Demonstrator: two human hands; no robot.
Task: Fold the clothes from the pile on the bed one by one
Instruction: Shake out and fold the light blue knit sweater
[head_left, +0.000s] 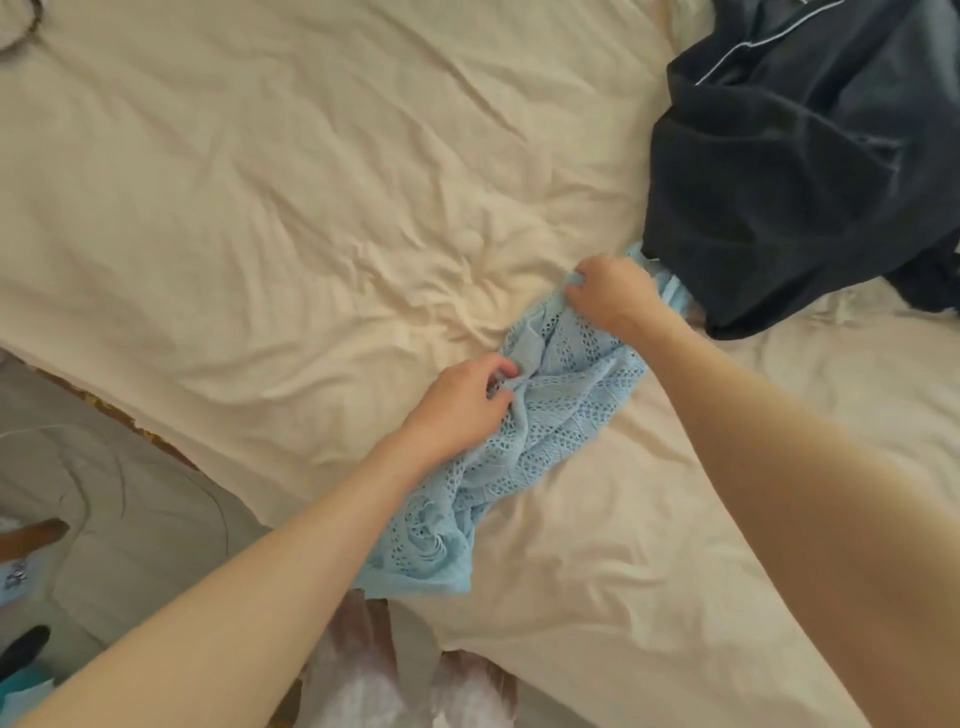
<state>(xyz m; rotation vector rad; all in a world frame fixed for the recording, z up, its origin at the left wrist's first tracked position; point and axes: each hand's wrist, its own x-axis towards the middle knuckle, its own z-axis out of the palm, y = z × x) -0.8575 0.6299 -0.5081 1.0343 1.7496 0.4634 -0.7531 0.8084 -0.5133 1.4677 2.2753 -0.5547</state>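
A light blue openwork knit garment (561, 405) lies bunched in a long strip on the cream bed sheet (291, 197), its lower end hanging over the bed's near edge. My left hand (462, 400) pinches a fold of the knit near its middle. My right hand (613, 291) grips the garment's far end, right beside the dark pile. The pile of dark navy clothes (795, 166), one with thin white piping, sits at the upper right of the bed.
The sheet is wrinkled and stretches wide to the left of the garment. The grey floor (114, 499) shows at lower left past the bed's edge, with small objects on it. A dark ring-shaped item (21, 26) lies at the top left corner.
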